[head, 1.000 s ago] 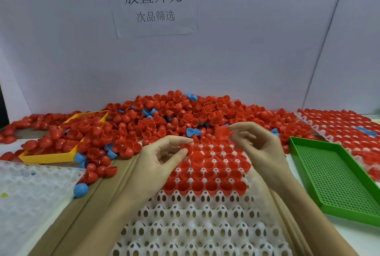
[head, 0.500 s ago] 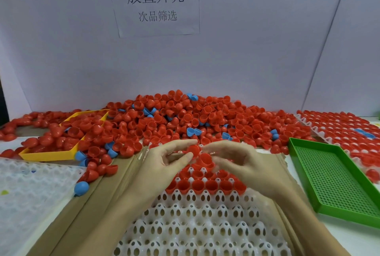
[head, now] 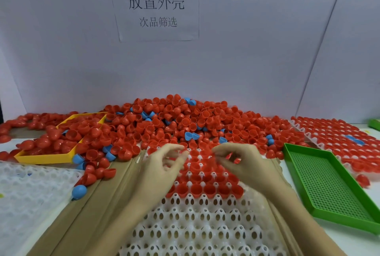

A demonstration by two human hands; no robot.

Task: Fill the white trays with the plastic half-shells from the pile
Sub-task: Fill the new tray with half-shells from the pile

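Note:
A big pile of red half-shells (head: 185, 122), with a few blue ones mixed in, lies against the back wall. In front of it a white tray (head: 195, 225) holds rows of red shells (head: 207, 189) in its far part, while its near pockets are bare. My left hand (head: 162, 165) hovers over the tray's far left, fingers loosely curved, with nothing visible in it. Over the far right of the tray, my right hand (head: 242, 163) has its fingers loosely curled and no shell visible in them. The two sets of fingertips are a short gap apart.
A yellow tray (head: 47, 159) full of red shells sits at the left. A green perforated tray (head: 329, 190) lies at the right, and behind it is a filled white tray (head: 339, 138). Another white tray (head: 30, 190) lies near left. A blue shell (head: 79, 192) rests on the cardboard (head: 98, 204).
Both hands brought red shells down to the tray's far rows. They have since drawn slightly apart, and no shell shows in the fingers.

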